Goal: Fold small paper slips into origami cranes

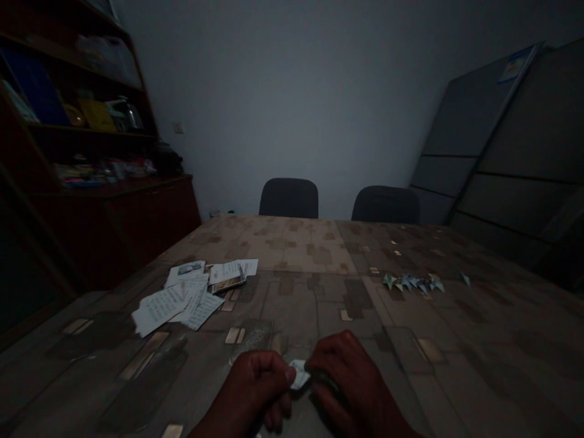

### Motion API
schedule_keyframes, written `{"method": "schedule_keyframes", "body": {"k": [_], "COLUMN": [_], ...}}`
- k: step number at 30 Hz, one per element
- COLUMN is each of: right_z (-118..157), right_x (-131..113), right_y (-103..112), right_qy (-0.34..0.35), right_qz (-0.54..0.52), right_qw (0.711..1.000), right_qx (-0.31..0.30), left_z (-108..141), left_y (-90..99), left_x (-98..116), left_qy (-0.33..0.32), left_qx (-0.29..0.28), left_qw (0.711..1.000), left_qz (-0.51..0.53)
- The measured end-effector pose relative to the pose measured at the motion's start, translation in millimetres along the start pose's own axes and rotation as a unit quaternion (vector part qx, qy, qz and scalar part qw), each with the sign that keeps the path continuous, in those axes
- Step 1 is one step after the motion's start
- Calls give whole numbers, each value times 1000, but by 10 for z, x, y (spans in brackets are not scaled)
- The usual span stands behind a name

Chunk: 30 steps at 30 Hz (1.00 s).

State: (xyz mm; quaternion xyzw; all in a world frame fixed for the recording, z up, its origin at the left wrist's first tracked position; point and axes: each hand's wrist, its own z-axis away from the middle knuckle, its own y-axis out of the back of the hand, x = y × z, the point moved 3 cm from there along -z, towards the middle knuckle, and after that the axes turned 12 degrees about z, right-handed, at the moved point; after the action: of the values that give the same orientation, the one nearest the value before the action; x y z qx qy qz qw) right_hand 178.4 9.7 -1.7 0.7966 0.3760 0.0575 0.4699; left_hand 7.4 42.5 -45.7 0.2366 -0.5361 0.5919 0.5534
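Note:
A small piece of pale folded paper (299, 374) is between my two hands, low in the middle of the view. My left hand (260, 386) pinches its left side between thumb and forefinger, with the other fingers curled below. On the right side, the curled fingers of my right hand (349, 380) grip the paper's edge. Part of the paper is hidden by the fingertips, and the dim light blurs its folds.
Printed paper sheets (171, 304) lie loosely piled on the patterned table (292, 310) at the left. Several small folded paper pieces (413, 283) form a row at the right. Two dark chairs (289, 198) stand behind; a loaded shelf (86, 128) is at left.

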Motion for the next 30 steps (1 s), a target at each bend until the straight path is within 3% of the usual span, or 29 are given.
{"method": "schedule_keyframes", "body": {"k": [4,7,10,12,14,23,30], "right_z": [10,-2,-1,25,47,54,47], "right_x": [24,40,108,154,175,121,33], "right_y": [24,42,-7,-76,-141,-226,-181], "right_qy": [15,-12,-170,-286,-342,-352,-348], "right_qz": [8,-35,-114,-186,-257,-372,-333], "right_qw": [1000,999,979,940,904,858,876], "right_qx": [2,22,25,15,4,-41,-20], "left_z": [-37,-68,-72,-45,2,124,134], "left_y": [-8,13,34,8,-46,-182,-144], "left_x": [-85,-88,-6,54,105,198,146], "left_qy": [35,7,-60,-88,-110,-110,-99], "left_qx": [-48,-47,-13,-9,-9,12,14], "left_qw": [998,999,998,996,994,994,995], "left_qz": [17,10,24,34,28,-14,-29]}}
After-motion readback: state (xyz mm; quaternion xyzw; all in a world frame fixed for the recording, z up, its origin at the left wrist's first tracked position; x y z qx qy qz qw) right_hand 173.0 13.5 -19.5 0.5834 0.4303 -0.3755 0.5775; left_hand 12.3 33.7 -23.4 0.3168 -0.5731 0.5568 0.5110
